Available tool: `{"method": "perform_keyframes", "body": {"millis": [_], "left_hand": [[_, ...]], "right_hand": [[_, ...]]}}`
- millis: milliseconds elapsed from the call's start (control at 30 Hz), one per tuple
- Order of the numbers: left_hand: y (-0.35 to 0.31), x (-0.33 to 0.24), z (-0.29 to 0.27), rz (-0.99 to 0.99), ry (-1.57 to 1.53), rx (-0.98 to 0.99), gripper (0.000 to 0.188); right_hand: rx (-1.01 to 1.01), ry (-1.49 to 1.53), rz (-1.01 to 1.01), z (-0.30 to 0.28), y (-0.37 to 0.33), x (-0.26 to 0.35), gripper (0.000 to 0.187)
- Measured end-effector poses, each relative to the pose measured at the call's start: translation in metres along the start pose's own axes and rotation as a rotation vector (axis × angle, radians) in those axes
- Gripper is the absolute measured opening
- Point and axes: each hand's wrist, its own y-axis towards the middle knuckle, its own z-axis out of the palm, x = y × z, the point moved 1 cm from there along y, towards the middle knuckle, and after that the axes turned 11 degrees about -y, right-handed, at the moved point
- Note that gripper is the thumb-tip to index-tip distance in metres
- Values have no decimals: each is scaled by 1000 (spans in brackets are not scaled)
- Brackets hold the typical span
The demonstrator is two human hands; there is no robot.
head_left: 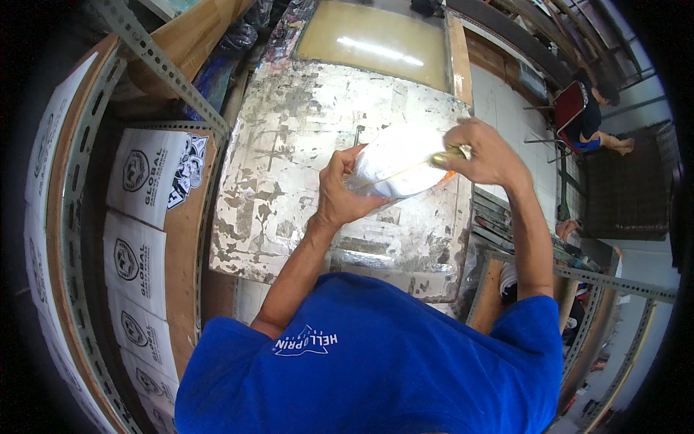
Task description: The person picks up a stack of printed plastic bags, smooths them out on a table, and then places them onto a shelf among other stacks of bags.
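Note:
A white, rounded bundle (399,160), partly washed out by glare, is held above the worktable (282,166). Its lower edge looks shiny, like clear plastic, and a patch of orange shows at its right end. My left hand (341,189) grips the bundle's left side, thumb below and fingers behind. At the opposite end my right hand (483,153) is closed in a pinch, with thumb and fingertips against the bundle. A thin pale line runs over the white surface toward that pinch; what exactly the fingertips hold is too small to tell.
The tabletop is white with worn, stained patches. Beyond it lies a yellowish framed screen (376,43). Racks on the left hold several printed white sheets (136,253). At the far right a person (596,119) is near a red chair (571,105); metal shelving (614,282) stands at right.

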Motion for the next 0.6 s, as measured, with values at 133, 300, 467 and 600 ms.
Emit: {"method": "perform_keyframes", "body": {"millis": [133,300,467,600], "left_hand": [[2,-3,2,-95,8,29,79],[3,0,1,-7,-21,-1,83],[1,7,0,-30,-99,-12,87],[-1,14,-1,-2,-33,1,87]], "right_hand": [[-183,169,-107,36,-43,5,34],[-119,347,-13,33,-69,68,57],[-126,272,10,53,-74,95,52],[-154,295,155,88,-74,70,36]]}}
